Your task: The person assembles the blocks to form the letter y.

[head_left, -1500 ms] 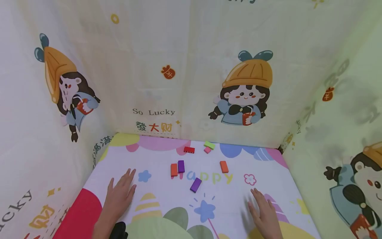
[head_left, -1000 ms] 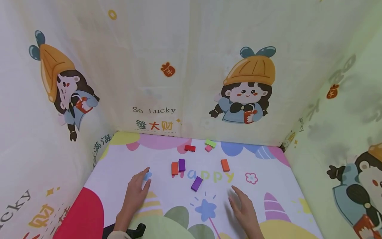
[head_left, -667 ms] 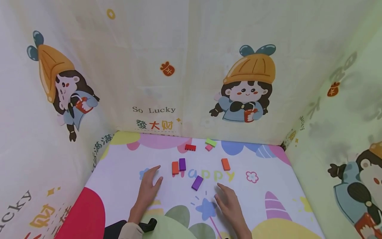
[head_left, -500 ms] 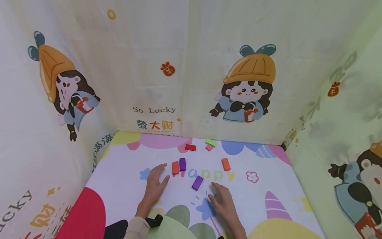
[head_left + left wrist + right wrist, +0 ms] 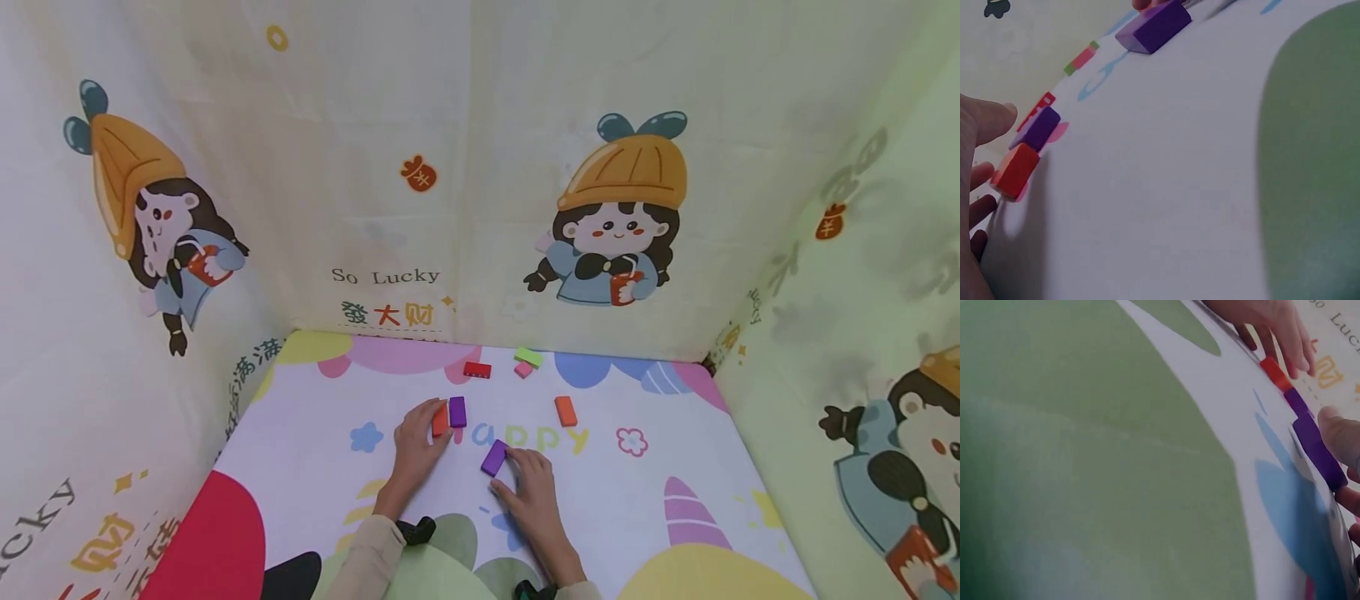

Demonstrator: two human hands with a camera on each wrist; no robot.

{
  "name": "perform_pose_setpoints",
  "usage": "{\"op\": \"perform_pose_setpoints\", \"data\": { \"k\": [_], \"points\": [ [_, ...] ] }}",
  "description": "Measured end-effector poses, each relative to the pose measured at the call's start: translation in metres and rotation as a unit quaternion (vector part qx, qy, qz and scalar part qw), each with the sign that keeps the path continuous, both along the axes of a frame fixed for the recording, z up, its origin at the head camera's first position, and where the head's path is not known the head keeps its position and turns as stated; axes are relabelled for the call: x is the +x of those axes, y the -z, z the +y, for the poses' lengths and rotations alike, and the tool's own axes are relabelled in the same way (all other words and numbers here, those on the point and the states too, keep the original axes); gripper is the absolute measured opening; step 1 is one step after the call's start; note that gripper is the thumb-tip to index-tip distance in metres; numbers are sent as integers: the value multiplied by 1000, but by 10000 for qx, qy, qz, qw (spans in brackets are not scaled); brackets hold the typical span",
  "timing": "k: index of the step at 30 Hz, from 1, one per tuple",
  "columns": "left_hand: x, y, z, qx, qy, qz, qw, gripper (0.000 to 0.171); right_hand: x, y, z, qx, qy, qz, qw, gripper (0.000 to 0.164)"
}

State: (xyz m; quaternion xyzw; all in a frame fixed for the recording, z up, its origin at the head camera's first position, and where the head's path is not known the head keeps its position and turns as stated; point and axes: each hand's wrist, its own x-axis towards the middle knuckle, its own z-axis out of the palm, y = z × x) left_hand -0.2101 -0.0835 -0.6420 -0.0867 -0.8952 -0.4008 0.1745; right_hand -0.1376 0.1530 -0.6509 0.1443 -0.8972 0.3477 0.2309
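In the head view, my left hand (image 5: 417,448) reaches around an orange block (image 5: 440,421), fingers along its left side and thumb near its lower right. The left wrist view shows that thumb standing off the orange block (image 5: 1016,170), with fingertips right beside it. An upright purple block (image 5: 457,412) sits just right of the orange one. A second purple block (image 5: 493,457) lies tilted nearer me. My right hand (image 5: 534,493) spreads around it, fingertips at its right end and thumb just below. In the right wrist view, the thumb overlaps this purple block (image 5: 1317,450).
Another orange block (image 5: 566,411) lies to the right. Farther back are a red block (image 5: 477,370) with white dots, a green block (image 5: 528,358) and a pink one (image 5: 522,369). Printed cloth walls (image 5: 480,167) enclose the patterned table (image 5: 600,500) behind and on both sides.
Both hands have moved inward from the table's sides, the left to the orange block and the right to the tilted purple block. The blocks have stayed in place.
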Motion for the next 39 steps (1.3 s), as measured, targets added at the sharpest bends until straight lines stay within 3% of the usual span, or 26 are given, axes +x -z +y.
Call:
{"op": "perform_pose_setpoints", "data": {
  "k": [5, 12, 21, 31, 39],
  "points": [
    [-7, 4, 4, -229, -91, -210, 9995, 55, -2, -2, -5, 80, 211, -431, 9988, 62],
    [-15, 2, 9, -452, 16, -415, 9981, 52, -3, -7, -8, 15, 226, -909, 9956, 59],
    [-22, 4, 12, -1050, -25, -392, 9937, 47, -11, -9, -11, 193, 52, -909, 9957, 56],
    [-28, -4, 23, -1841, -6, 203, 9827, 36, -19, -7, -14, 293, -38, -722, 9970, 51],
    [-31, -11, 37, -1916, 17, -26, 9815, 34, -23, -8, -14, 245, 49, -258, 9994, 45]
  ]
}}
